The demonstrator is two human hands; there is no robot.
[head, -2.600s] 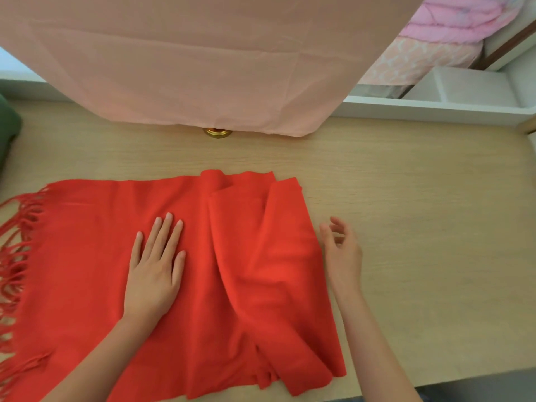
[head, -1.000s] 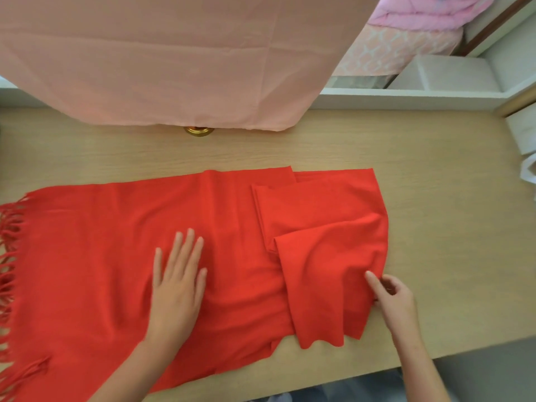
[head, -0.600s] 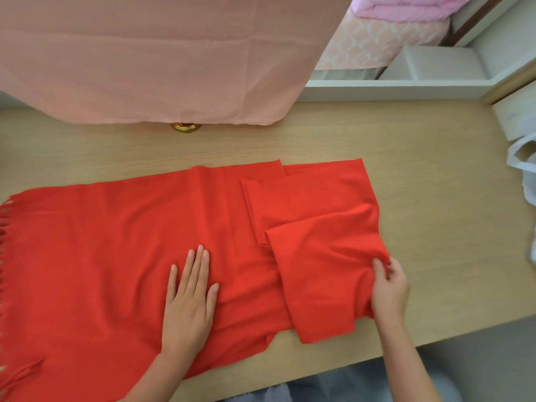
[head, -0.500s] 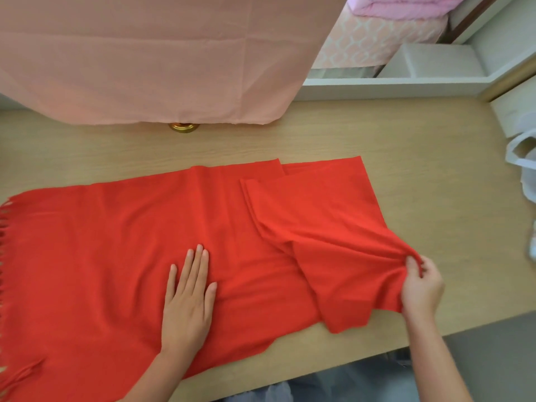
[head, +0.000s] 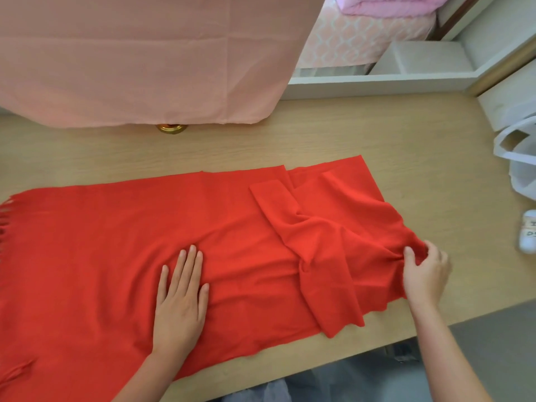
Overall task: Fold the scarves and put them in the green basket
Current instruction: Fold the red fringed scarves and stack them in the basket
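If the pull runs crooked, the bunched right end of the red scarf point(head: 232, 242) could twist tighter or slip off the near edge of the surface point(head: 319, 134). The right hand point(head: 425, 274) pinches that end in curled fingers point(head: 408, 253); the left hand point(head: 179, 303) presses flat, fingers straight, on its middle.

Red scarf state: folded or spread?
Mostly spread: red scarf lies flat under the left hand; only its right end is doubled over, rumpled, pinched by right hand.
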